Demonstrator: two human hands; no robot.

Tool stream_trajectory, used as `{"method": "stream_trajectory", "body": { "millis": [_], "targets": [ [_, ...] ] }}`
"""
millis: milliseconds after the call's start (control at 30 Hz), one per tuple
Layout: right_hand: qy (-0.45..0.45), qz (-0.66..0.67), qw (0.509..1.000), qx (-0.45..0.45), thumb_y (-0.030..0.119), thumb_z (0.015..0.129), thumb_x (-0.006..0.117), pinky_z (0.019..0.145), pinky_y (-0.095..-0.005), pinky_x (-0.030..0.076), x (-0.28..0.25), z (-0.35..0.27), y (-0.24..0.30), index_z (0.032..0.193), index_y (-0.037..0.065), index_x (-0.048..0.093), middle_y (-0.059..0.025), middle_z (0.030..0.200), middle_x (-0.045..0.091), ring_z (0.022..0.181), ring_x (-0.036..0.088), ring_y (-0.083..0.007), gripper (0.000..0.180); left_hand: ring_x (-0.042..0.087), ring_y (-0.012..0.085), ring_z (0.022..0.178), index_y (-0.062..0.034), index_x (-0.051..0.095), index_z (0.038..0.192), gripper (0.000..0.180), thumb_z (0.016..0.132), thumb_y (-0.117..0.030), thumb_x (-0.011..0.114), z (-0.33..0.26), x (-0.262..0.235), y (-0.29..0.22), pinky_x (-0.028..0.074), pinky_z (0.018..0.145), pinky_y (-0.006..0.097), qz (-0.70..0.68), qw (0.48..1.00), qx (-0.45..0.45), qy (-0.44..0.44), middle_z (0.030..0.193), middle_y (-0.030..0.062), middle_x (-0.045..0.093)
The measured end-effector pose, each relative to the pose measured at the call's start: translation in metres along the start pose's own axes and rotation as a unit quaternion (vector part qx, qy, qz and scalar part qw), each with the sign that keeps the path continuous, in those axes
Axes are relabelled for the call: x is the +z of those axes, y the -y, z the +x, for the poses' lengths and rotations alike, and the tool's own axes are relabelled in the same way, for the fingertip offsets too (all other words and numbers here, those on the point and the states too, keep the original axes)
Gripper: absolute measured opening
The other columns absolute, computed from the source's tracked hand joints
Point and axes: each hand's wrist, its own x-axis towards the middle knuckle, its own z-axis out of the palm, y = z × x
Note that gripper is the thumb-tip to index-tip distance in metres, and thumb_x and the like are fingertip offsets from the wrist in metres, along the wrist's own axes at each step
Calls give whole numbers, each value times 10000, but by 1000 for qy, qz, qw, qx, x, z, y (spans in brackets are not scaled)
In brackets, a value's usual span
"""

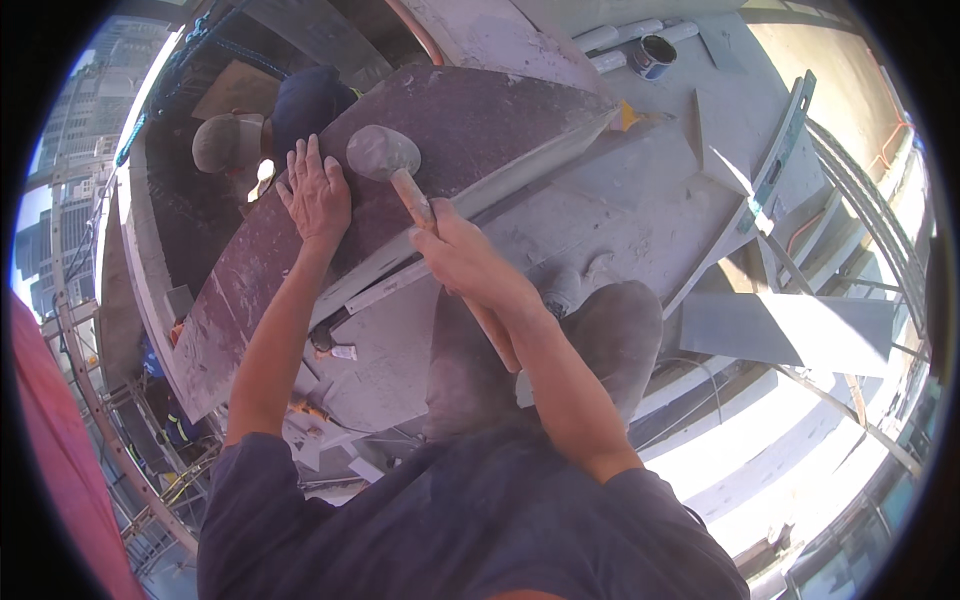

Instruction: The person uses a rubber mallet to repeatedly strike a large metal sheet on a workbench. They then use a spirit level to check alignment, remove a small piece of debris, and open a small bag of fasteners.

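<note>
Head view: how's your right hand (466, 258)?
– Clamped on the mallet (383, 153) by its handle, mallet end over the dark slab (470, 125).
– Left hand (322, 200)?
– Yours lies spread, palm down on that slab.

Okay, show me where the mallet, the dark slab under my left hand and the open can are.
Mallet (383, 153): head camera view, on its bulky grey head.
Dark slab (375, 222): head camera view, on its bare top face.
Open can (651, 70): head camera view, on its outer wall.
</note>
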Motion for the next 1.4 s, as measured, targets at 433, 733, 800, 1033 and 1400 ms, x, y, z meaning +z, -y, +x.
{"method": "stream_trajectory", "body": {
  "millis": [433,733,800,1033,1400],
  "targets": [
    [24,-227,972,58,362,1126,522,995,-641,536,-42,5,50,1344,12,536,-340,1171,752,1149,723,-535,412,152,487,1705,-212,226,1795,785,1125,-440,566,26,-51,-26,282,1285,740,90,964,9,249,1836,209,245],
    [94,-237,961,109,398,1111,512,1084,-638,501,-39,20,91,1417,-7,524,-399,1309,702,1270,659,-592,508,240,473,1685,-190,390,1731,971,930,-477,859,-31,-137,87,400,1271,670,104,916,-18,386,1812,213,307],
    [72,-271,954,108,395,1112,512,1095,-635,497,-46,28,81,1431,-14,518,-402,1341,688,1292,652,-585,519,248,492,1676,-168,460,1690,908,930,-465,860,-55,-208,35,404,1262,678,73,893,-103,432,1793,214,350],
    [75,-260,951,149,393,1117,524,1085,-610,512,-16,40,78,1466,-13,499,-375,1349,693,1287,674,-557,536,372,557,1585,-127,502,1645,887,911,-447,883,-205,-305,138,433,1235,635,85,865,-199,452,1705,277,455],
    [49,-320,934,147,391,1046,558,1089,-622,488,-14,36,89,1444,-22,542,-386,1299,706,1279,655,-582,574,514,592,1481,-41,248,1755,1202,881,-536,909,-97,-226,125,464,1213,593,-72,889,-259,371,1579,452,494]
  ]
}}
